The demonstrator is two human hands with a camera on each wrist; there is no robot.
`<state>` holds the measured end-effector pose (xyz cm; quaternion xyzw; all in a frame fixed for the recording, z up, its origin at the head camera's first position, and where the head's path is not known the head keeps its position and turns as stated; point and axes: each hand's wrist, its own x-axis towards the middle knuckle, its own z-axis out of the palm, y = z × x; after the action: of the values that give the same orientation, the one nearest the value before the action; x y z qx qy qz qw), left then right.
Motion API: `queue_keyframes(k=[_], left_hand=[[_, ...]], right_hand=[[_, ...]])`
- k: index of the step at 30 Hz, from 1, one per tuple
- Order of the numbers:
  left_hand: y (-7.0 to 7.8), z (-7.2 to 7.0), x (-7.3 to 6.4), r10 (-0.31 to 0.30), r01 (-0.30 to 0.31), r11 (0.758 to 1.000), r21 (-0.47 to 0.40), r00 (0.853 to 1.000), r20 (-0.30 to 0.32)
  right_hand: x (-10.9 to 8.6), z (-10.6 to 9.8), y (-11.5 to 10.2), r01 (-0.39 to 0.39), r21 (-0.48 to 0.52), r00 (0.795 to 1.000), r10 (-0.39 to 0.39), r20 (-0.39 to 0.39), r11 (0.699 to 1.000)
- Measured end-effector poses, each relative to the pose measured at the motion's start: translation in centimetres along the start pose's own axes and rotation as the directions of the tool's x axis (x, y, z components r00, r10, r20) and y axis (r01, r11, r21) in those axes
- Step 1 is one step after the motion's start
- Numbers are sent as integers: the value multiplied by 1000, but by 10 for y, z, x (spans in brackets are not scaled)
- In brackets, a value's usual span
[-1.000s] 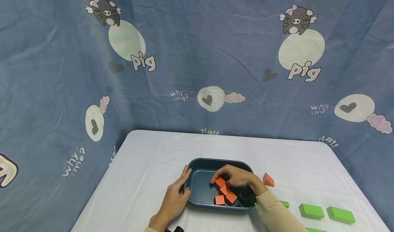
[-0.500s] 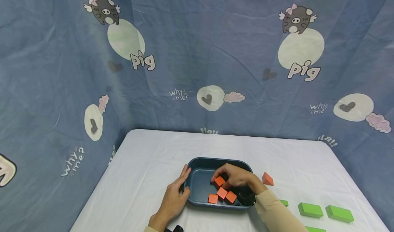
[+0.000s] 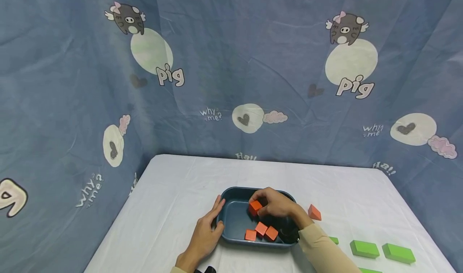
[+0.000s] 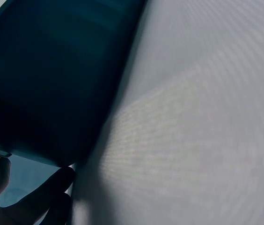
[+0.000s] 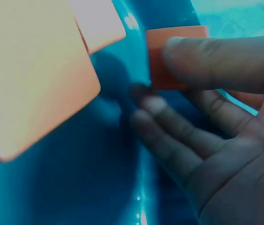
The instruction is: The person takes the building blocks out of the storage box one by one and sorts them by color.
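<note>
My right hand [image 3: 276,202] pinches an orange-red cube [image 3: 255,208] between thumb and fingers, over the far half of the dark blue tray [image 3: 231,237]. In the right wrist view the thumb lies on one face of that cube [image 5: 156,56]; a bit more orange shows behind the thumb. Three more orange-red cubes [image 3: 261,228] lie grouped by the tray's near wall. My left hand [image 3: 203,235] rests against the tray's left side, fingers extended and thumb spread. The left wrist view shows its fingers [image 4: 52,185] at the tray's edge [image 4: 33,158].
An orange-red triangular block [image 3: 314,212] lies on the white cloth right of the tray. Several green blocks [image 3: 365,249] lie further right, one partly behind the right sleeve [image 3: 323,247]. A blue patterned curtain [image 3: 253,72] hangs behind the table.
The right hand has drawn one cube up and away from the others. The remaining cubes have shifted toward the tray's near left. The left hand stays in place.
</note>
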<state>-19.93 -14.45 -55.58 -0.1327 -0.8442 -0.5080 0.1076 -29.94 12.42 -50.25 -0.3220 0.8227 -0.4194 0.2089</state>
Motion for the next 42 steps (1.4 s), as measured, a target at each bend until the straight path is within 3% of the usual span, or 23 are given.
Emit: queue_keyframes(k=[7,15,23,27,33,42], left_hand=[[0,0,1,-19,19,1000,0,1000,6],[0,1,0,-21,21,1000,1,1000,4],[-2,3,0,-3,3,1000,1,1000,-18],[-1,3,0,12,-12,1000,-4,1000,-21],[1,4,1,-3,3,1000,2,1000,-20],[2,3,0,3,-3,1000,4,1000,-23]], right_hand=[[-1,-4,-7,5,101,1000,-5,0,995],[-5,-17,-14,37,212,994,-15,-106,977],[-18,-34,-11,83,194,979,-44,-198,977],[-29,-45,-7,64,194,964,-10,-265,979],[-50,-62,0,-18,191,925,89,-370,981],[-87,-83,14,-98,147,877,155,-455,984]])
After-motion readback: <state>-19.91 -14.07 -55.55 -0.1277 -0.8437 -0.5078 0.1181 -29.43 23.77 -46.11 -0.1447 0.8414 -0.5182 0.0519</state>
